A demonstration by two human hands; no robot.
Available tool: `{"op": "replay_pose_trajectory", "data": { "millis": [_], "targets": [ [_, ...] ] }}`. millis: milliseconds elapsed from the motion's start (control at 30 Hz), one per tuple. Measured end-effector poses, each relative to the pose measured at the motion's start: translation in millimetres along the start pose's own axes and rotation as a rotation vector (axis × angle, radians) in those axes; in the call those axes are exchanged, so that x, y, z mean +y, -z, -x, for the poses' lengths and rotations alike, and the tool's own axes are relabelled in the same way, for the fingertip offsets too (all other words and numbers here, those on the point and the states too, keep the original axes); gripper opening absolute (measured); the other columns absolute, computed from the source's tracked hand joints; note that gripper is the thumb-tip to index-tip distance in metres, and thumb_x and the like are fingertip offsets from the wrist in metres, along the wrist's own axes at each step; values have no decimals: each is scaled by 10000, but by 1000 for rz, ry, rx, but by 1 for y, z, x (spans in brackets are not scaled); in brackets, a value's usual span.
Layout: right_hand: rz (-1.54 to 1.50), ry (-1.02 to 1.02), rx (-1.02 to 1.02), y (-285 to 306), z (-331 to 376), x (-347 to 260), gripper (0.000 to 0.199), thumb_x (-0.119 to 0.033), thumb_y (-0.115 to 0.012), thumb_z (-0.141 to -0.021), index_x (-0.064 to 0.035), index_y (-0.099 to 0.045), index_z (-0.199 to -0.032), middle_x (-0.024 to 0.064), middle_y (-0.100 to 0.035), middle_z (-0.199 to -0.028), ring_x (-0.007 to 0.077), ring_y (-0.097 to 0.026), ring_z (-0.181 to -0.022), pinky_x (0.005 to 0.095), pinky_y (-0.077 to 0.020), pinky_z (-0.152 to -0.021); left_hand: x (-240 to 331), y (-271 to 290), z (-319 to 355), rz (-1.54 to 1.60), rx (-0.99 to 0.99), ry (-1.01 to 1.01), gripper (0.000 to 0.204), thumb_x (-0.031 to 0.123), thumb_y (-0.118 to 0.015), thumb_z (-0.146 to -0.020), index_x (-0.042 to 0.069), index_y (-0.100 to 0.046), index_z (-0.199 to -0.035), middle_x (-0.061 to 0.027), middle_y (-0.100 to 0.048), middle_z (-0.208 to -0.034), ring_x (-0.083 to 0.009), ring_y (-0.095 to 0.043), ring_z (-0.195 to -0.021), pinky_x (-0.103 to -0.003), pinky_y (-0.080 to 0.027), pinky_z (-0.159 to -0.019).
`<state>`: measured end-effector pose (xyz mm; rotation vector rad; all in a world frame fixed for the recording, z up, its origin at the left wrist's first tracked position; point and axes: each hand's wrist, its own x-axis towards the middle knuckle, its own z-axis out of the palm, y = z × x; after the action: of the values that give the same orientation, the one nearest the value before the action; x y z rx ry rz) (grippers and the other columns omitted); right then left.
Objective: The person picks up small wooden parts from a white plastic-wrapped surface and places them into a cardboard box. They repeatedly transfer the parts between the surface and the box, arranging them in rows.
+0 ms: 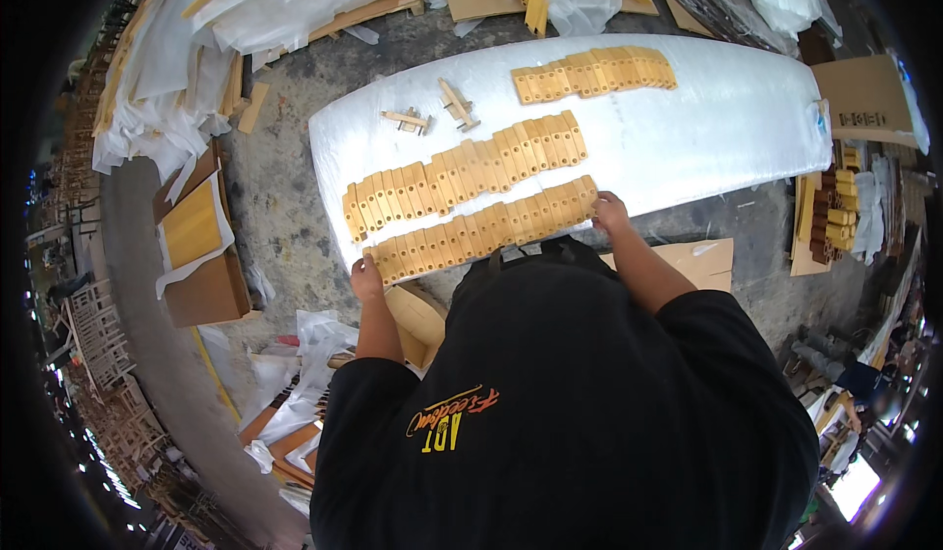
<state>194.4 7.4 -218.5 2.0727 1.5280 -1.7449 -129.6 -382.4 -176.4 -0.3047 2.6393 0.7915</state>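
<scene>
— Hands?
— Left hand (366, 280) presses the seven o'clock end of the nearest row of wooden blocks (486, 229); right hand (609, 212) presses its two o'clock end. Grip probably flat; I cannot tell.
— Surface?
— White-wrapped bench (727, 118) on a concrete floor (275, 177), two more block rows (462, 172) at twelve.

Both bare forearms run up from the lower middle of the frame, out of short black sleeves, and spread apart toward the centre. The left hand (366, 278) sits left of centre, knuckles up, fingers curled forward and pressing down. The right hand (609, 212) lies higher, right of centre, fingers bent in the same way. The hands are well apart, elbows bent.
</scene>
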Motion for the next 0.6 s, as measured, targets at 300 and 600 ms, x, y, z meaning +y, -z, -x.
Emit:
{"op": "replay_pose_trajectory", "data": {
  "millis": [300, 600],
  "targets": [
    [-94, -14, 16, 0, 8, -11, 441, -136, -608, -848, -26, -639, -1274, 130, -670, -995, 221, -632, -741, 332, -556, -634, 3, -7, 2, 203, -69, 8, 576, 428, -621, -910, -17, -676, -1273, -210, -724, -1183, -335, -697, -1066, -412, -518, -945],
    [557, 235, 222, 9, -6, -15, 467, -246, -637, -825, 35, -673, -1196, 273, -721, -1053, 397, -710, -960, 454, -569, -855, -1, 3, -1, -120, 123, -150, 523, 349, -636, -909, -8, -648, -1290, -223, -722, -1110, -382, -688, -1025, -450, -523, -930]
  ]
}}
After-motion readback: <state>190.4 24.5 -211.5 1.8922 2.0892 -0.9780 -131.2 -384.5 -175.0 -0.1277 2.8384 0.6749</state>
